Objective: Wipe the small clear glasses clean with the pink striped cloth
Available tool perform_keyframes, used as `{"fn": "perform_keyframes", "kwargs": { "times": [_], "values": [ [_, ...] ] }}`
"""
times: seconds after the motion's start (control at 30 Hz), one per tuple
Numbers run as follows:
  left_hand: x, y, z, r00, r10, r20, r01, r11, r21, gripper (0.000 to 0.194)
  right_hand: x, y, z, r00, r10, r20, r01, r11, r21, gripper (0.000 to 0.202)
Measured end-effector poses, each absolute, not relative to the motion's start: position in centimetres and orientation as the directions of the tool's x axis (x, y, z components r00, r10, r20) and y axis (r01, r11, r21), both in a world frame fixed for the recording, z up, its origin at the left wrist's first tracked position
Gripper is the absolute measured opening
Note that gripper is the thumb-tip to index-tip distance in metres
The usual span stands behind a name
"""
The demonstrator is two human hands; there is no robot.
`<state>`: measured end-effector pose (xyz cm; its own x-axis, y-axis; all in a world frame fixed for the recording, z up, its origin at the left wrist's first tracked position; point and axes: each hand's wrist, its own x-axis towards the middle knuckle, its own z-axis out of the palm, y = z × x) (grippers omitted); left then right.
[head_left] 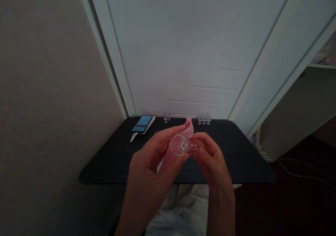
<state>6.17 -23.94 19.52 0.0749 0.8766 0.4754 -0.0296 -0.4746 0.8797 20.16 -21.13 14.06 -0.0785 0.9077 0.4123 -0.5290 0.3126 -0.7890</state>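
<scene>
Above the middle of the table, my right hand (211, 157) pinches a small clear stemmed glass (177, 145) by its base end. The glass lies tilted on its side, its round rim facing left and toward me. My left hand (152, 159) is closed around a pink cloth (170, 159), with its fingers behind the glass and its thumb just below it. One end of the cloth sticks up above the glass. The cloth is behind the glass, seen through the bowl; whether it touches the glass I cannot tell.
On the dark table (112, 162), a phone (142, 124) with a white cable plug rests on a white object at the back left. Several small clear glasses (204, 120) stand at the back right, and a smaller group (166, 118) at the back middle. A white panel (183, 47) rises behind.
</scene>
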Motion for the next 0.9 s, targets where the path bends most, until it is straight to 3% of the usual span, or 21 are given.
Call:
{"fn": "perform_keyframes", "kwargs": {
  "times": [0.3,0.5,0.67,0.9],
  "values": [
    [7.1,-24.1,20.7,0.155,0.859,0.488,-0.015,-0.492,0.871,0.038,19.7,-19.9,12.6,-0.102,0.913,0.394,-0.613,0.254,-0.748,0.023],
    [6.2,-24.3,20.2,0.293,0.843,0.450,-0.115,-0.436,0.892,0.047,19.9,-19.9,12.7,0.045,0.912,0.408,-0.581,0.356,-0.732,0.020],
    [6.0,-25.0,20.0,0.212,0.862,0.460,-0.231,-0.414,0.881,0.045,20.1,-20.2,13.0,0.059,0.908,0.414,-0.629,0.356,-0.692,0.022],
    [5.8,-24.5,20.1,0.238,0.884,0.403,-0.227,-0.353,0.908,0.043,20.1,-20.5,13.4,0.081,0.901,0.425,-0.603,0.384,-0.699,0.023]
  ]
}}
